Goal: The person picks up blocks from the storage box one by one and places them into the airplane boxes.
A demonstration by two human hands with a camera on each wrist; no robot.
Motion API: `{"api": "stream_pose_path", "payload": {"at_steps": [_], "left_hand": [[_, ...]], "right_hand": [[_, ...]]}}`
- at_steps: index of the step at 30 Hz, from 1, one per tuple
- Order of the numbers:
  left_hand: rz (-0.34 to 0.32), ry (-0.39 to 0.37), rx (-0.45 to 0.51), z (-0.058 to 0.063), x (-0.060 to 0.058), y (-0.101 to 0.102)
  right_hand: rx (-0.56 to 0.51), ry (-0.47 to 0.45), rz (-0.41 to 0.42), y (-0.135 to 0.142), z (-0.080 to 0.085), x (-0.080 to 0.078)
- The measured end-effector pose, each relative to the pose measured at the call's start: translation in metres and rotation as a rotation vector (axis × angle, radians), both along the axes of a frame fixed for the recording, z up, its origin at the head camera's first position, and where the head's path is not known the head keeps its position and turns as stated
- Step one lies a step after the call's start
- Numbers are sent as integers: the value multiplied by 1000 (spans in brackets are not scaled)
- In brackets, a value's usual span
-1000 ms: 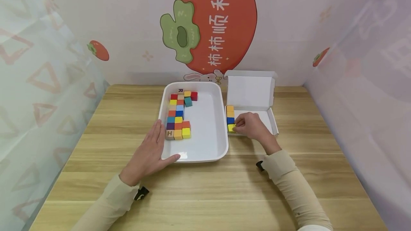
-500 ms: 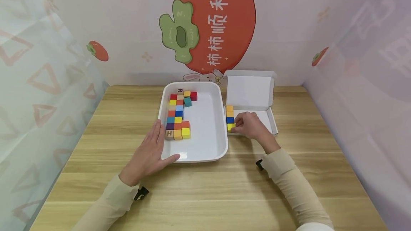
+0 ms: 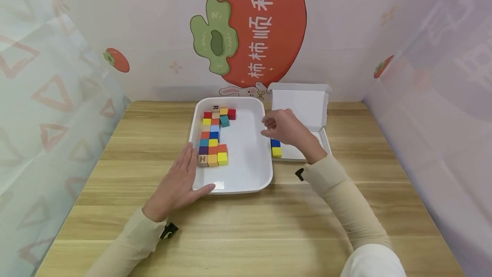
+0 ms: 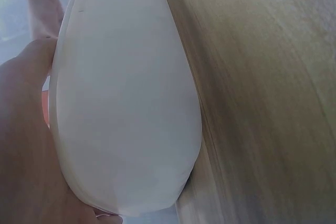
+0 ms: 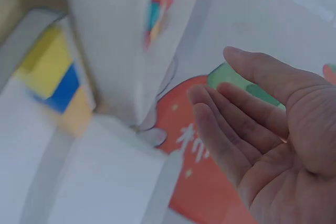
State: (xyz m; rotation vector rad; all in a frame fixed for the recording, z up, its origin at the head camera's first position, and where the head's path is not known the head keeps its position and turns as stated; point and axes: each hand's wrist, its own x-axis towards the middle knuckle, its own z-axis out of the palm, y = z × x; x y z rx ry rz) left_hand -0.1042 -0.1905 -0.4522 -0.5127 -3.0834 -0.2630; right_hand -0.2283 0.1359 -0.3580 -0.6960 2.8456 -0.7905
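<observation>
My left hand (image 3: 178, 183) rests along the left side of a white tray (image 3: 250, 185), fingers straight and thumb reaching over the front rim. Inside the tray, several coloured cubes stand in rows on the left, among them a teal cube (image 3: 224, 121), a yellow cube (image 3: 222, 158) and one marked H (image 3: 202, 160). Over the tray's right rim hovers my right hand (image 3: 288, 128), loosely bent, with nothing between thumb and fingers. Below it, a small white cardboard box (image 3: 294, 153) holds a blue cube (image 3: 275, 143) and a yellow cube (image 3: 276, 152). Orange (image 5: 76, 111) shows beside them in the right wrist view.
The box's lid (image 3: 307, 101) stands raised at the back, near the patterned wall sheet (image 3: 338, 54). Tray and box sit side by side on a wooden table (image 3: 246, 234). Printed sheets also rise on the left and right.
My right hand has let go of the yellow cube in the box and moved up and left, to over the tray's right rim. My left hand has stayed put.
</observation>
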Motion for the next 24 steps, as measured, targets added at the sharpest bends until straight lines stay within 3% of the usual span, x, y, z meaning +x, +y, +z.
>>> {"api": "stream_pose_path", "payload": {"at_steps": [5, 9, 12, 17, 24], "left_hand": [[4, -3, 4, -2, -1, -1], [7, -10, 5, -2, -2, -2], [5, -10, 1, -1, -2, -2], [0, -2, -5, 1, -2, -2], [-2, -3, 0, 1, -1, -2]], "right_hand": [[19, -32, 27, -39, 15, -4], [12, -36, 80, -63, 16, -5], [3, -54, 121, -78, 11, -7], [20, -167, 174, -99, -6, -15], [147, -246, 181, -113, -32, -25]]}}
